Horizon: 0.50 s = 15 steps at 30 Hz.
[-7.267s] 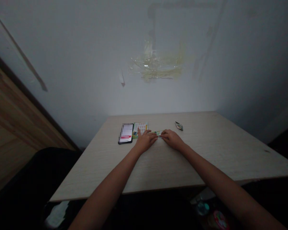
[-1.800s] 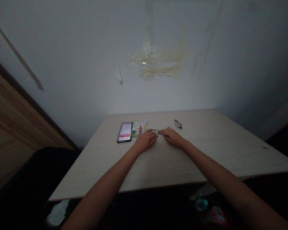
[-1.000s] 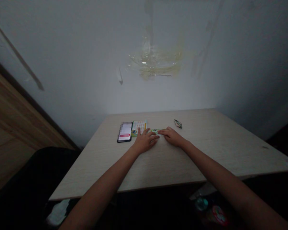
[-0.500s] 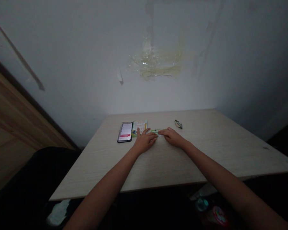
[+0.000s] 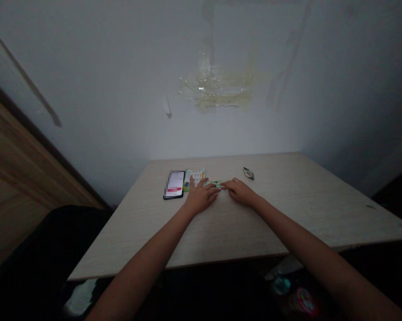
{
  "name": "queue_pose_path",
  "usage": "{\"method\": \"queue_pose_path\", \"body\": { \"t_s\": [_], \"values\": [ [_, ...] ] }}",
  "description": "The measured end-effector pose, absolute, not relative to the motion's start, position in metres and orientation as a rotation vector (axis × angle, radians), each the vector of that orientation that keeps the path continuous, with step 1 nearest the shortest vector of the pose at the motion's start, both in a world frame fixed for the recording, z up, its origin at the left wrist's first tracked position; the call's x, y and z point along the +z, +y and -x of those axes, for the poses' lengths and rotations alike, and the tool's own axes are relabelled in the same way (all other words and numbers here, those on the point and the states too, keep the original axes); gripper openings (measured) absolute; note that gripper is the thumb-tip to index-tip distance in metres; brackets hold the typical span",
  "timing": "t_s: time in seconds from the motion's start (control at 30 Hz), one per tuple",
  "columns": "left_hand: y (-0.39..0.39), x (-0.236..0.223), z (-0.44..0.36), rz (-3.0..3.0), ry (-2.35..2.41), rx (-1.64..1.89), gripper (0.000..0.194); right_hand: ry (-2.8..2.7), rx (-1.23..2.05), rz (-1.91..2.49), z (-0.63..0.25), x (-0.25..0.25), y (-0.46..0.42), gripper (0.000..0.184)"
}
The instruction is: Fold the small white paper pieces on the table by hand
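Observation:
My left hand (image 5: pixel 201 196) lies flat with fingers spread. Its thumb and index finger rest over a printed green-and-white leaflet (image 5: pixel 196 173), and its other fingertips press a small green printed paper strip (image 5: pixel 217 183). From the other side, my right hand (image 5: pixel 239 191) touches that strip's right end with an outstretched index finger. The remaining right fingers are bent and partly hidden. A dark-edged phone (image 5: pixel 174 185) with a lit screen lies left of the leaflet, and fingers cover the leaflet's lower part.
Beyond my right hand, a small crumpled wrapper-like piece (image 5: pixel 248 173) sits on the pale wooden table (image 5: pixel 234 232). The table's far edge meets a wall (image 5: pixel 121 89) with yellowed tape on it. Below the near edge at right are a bottle (image 5: pixel 281 284) and a red-rimmed container (image 5: pixel 306 301).
My right hand's fingers have shifted slightly: the index finger now stands out alone on the strip, the others drawn back. My left hand has barely moved.

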State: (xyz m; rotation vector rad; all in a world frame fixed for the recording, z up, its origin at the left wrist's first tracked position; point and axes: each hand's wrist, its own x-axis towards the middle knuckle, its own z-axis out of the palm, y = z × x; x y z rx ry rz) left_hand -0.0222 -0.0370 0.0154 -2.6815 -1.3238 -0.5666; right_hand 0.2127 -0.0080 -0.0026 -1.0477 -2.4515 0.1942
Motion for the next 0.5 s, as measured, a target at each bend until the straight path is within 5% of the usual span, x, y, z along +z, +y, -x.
{"method": "queue_pose_path", "body": {
  "t_s": [0.5],
  "values": [
    [-0.0287, 0.0147, 0.0311, 2.512, -1.435, -0.603, 0.029, -2.434, 0.233, 1.06, -0.2114, 0.0011, -0.011, 0.047]
  ]
}}
